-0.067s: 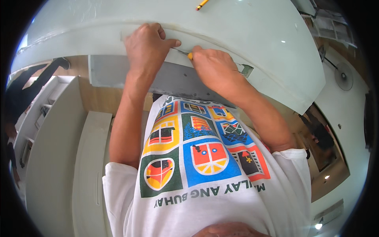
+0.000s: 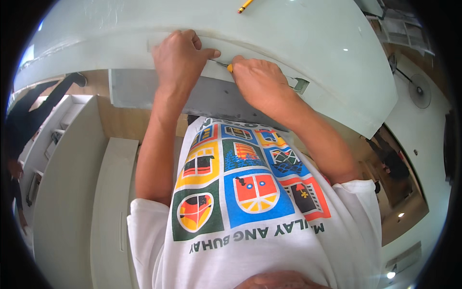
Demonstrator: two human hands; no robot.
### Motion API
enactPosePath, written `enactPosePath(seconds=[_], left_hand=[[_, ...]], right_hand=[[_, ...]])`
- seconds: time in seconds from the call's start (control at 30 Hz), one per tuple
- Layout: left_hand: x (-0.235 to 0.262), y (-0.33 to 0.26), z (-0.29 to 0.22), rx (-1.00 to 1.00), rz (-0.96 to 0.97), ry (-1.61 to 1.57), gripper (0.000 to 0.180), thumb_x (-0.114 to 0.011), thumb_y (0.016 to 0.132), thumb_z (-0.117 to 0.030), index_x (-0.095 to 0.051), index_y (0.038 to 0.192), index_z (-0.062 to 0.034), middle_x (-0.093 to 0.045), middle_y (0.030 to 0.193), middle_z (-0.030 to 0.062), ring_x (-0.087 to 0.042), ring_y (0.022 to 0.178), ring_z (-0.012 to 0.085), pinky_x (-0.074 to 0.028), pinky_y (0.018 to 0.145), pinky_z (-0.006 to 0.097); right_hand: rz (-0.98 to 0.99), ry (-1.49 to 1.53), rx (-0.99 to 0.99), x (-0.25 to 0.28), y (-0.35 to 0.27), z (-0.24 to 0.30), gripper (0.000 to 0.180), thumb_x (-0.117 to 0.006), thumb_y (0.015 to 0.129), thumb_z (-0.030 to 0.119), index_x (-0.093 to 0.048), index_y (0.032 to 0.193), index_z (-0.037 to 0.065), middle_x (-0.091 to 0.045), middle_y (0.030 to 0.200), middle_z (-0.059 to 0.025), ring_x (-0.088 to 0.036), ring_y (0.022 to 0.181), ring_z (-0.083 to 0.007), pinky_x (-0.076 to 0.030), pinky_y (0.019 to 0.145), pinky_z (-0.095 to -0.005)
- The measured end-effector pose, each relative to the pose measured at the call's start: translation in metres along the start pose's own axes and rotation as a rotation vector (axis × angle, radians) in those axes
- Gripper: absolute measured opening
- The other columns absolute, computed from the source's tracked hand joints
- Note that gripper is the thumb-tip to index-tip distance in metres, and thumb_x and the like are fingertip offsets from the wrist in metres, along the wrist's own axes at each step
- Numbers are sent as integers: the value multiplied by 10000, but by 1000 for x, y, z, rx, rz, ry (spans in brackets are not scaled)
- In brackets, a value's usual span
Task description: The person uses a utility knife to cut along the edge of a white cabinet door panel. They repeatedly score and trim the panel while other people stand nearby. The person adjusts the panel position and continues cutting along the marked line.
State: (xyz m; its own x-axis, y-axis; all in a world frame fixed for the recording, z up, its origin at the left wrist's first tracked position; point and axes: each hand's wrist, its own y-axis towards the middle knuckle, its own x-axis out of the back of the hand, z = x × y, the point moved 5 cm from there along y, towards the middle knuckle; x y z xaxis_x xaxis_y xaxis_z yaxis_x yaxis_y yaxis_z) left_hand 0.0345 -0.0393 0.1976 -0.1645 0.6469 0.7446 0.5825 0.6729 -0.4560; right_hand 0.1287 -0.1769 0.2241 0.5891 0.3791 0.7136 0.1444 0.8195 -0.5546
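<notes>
My right hand is closed round a small tool with a yellow handle. Its thin metal tip points left toward my left thumb, close to the edge of a pale work surface; most of the handle is hidden in my fist. My left hand rests on that surface with its fingers curled and its thumb stretched out to the right, just short of the tip. Whatever the curled fingers may hold is hidden. Beside my right wrist shows a small dark green-grey rectangle near the surface's edge.
A yellow pencil lies farther back on the surface. Below its near edge runs a grey panel. White cabinets stand at the left, where a person in dark clothes is seen. A fan is at the right.
The yellow-handled tool and my right hand have shifted very slightly left, toward my left thumb. My left hand stays almost where it was.
</notes>
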Motion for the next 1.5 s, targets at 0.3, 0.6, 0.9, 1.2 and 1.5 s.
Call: enactPosePath(seconds=[0.3,0.6,0.9,1.2,1.5], left_hand=[[-7,1,-3,-198,-120,10,396,-918,666,-327,-671,766,-34,-698,801,105,-635,729,308,-424,769,431],[-7,5,-3,-122,-89,31,433,-936,643,-332,-633,750,-42,-631,684,94,-603,651,263,-482,664,396],[-5,10,-7,-94,-121,12,410,-949,604,-288,-661,756,-40,-647,655,89,-612,625,275,-497,659,399],[-7,4,-6,17,-18,-1,409,-955,584,-290,-668,737,-42,-686,732,109,-647,656,284,-495,644,396],[-7,1,-6,-52,-79,-12,408,-953,589,-279,-664,744,-36,-691,740,110,-636,658,294,-462,661,409]], right_hand=[[15,13,-18,-3,10,-15,239,-614,992,222,-660,1009,-12,-730,868,-248,-728,852,-428,-574,753,-521],[-39,-4,-6,5,-2,-17,237,-642,991,254,-653,992,17,-721,841,-226,-710,832,-427,-557,737,-520],[-103,3,-54,26,-35,-57,247,-645,1002,255,-572,983,21,-676,750,-226,-664,739,-459,-518,652,-532],[-128,133,-34,-10,-12,-35,219,-657,982,215,-599,928,11,-723,794,-202,-721,760,-404,-572,681,-484],[-61,44,-8,-4,-9,-31,194,-671,956,191,-630,932,3,-720,778,-213,-726,760,-401,-579,696,-482]])
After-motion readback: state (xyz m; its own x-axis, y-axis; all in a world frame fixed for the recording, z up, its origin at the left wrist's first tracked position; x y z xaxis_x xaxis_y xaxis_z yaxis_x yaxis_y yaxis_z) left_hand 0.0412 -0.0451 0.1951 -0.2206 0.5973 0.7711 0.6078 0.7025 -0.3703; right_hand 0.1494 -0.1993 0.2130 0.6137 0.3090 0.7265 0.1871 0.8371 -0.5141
